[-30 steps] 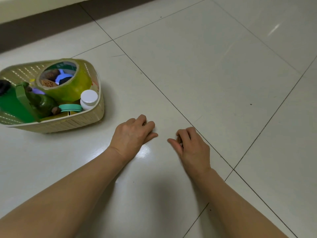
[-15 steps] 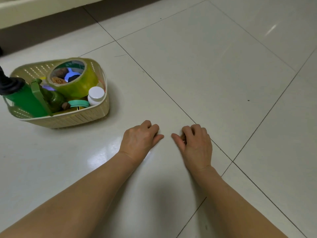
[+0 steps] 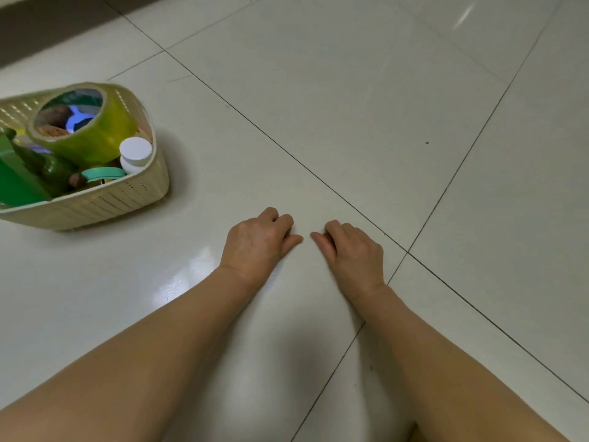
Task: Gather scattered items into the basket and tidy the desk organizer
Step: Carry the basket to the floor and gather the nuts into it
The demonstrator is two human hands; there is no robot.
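Tiled floor (image 3: 366,100): pale, glossy, crossed by dark grout lines; bare of loose items anywhere in view. No desk organizer in view. Risk: scattered pieces lying outside the frame missed altogether, gathering judged complete too soon.

Basket (image 3: 105,199): cream, perforated walls, standing on floor at left, well apart from both hands, partly cut off by frame edge. Packed above rim level. Risk: tipping or spilling if lifted by one side, load being top-heavy.

Green container (image 3: 16,183): leaning in basket's left part, partly out of frame; exact kind not discernible.

Tape roll (image 3: 86,126): large, yellow-green, tilted, resting atop other contents near far rim. Risk: rolling out over rim at any jolt, nothing seen pinning it.

Left hand (image 3: 258,244): resting knuckles-up on floor, fingers curled under, thumb extended toward other hand; nothing visible in grip.

Right hand (image 3: 353,253): just beside left, not touching, likewise on floor, fingers curled narrow; whether anything small held beneath, cannot tell. Risk: slipping on glossy tile if weight pressed through knuckles.

White-capped bottle (image 3: 135,154): upright against basket's near-right wall. Risk: toppling if neighbours shift.

Teal ring (image 3: 102,173): flat, wedged just beside bottle, against front wall.
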